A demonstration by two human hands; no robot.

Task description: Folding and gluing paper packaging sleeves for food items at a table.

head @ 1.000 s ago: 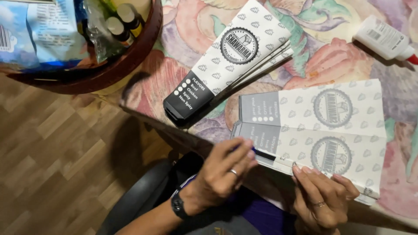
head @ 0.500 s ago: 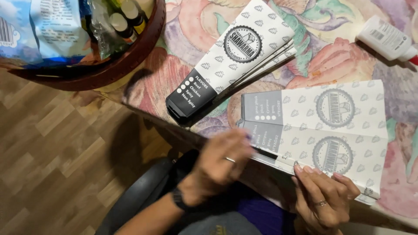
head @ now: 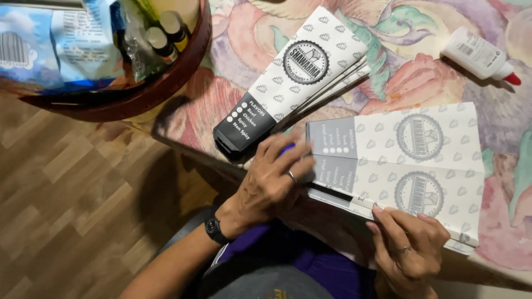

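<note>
Here, a table (head: 388, 50) covered in a floral cloth of pink, green and purple fills the upper right, above a wood-plank floor (head: 66, 210). The left hand (head: 274, 182) lies curled over the grey end of a flat patterned paper sleeve (head: 410, 160) at the table's near edge, something blue under its fingers; whether it grips is unclear. The right hand (head: 407, 249) pinches the sleeve's near edge. A stack of similar sleeves (head: 293, 77) lies just beyond, a glue bottle (head: 479, 55) far right, and a round wooden tray (head: 138, 94) of packets upper left.
</note>
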